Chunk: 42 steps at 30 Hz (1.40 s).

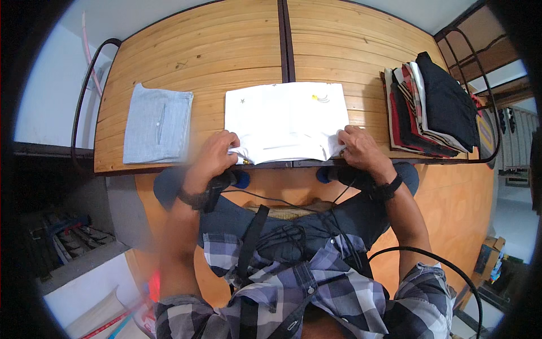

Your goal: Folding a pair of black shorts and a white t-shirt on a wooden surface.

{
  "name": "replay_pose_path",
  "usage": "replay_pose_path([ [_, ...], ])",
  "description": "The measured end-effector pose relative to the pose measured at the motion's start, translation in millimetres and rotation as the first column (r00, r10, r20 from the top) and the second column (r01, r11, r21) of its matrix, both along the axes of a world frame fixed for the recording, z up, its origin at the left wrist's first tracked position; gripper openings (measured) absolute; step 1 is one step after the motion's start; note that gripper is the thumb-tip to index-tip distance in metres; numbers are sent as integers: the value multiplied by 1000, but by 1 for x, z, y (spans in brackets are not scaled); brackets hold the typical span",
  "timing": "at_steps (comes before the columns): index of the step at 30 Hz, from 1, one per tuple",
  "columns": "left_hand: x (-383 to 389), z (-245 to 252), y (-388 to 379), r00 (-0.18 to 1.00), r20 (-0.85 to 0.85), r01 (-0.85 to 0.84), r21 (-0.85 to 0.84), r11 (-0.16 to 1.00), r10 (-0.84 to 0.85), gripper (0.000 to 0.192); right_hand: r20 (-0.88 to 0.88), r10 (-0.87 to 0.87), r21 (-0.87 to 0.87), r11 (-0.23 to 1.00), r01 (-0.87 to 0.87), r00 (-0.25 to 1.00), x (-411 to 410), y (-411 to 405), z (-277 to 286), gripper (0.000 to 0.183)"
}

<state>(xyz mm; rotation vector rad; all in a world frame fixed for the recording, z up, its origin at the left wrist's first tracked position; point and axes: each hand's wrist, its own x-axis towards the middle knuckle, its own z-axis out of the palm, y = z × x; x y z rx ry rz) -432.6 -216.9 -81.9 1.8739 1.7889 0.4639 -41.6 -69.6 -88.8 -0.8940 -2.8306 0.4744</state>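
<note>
A white cloth garment (288, 114) with small printed motifs lies folded flat on the wooden table (203, 51), its near edge gathered up at the table's front edge. My left hand (218, 151) pinches its near left corner. At the near right corner, my right hand (359, 146) has the fabric between thumb and fingers. A folded light blue garment (156, 123) with a buttoned slit lies on the table to the left, apart from the white one. On the right stands a stack of folded clothes (444, 101), a black one on top.
Curved dark metal rails (76, 101) rise at both table ends. A dark metal strip (286, 42) divides the tabletop. Black cables (292, 229) hang over my lap, and a thicker one loops at the right. A cardboard box (489, 258) sits at the lower right.
</note>
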Motion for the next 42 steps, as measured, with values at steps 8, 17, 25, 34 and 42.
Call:
replay_pose_path([
  [8, 46, -6, 58, 991, -129, 5, 216, 976, 23, 68, -133, -148, -169, 978, 125, 980, -51, 32, 24, 23],
  [17, 85, -37, 117, 904, -426, 56, 31, 998, -38, 97, -285, -557, -726, 657, 204, 780, -124, 83, -19, 27],
  [25, 72, -40, 115, 929, -364, 82, 15, 997, -71, 96, -102, -819, -981, 176, 78, 565, -115, 104, -28, 27],
  [34, 14, -49, 78, 948, -292, -136, -13, 991, 126, 92, -189, -933, -982, 182, -50, 307, -96, 113, -36, 22],
  [42, 13, -44, 80, 950, -294, -125, -56, 991, 104, 93, -80, -953, -924, 181, 337, 293, -55, 139, -58, 26],
])
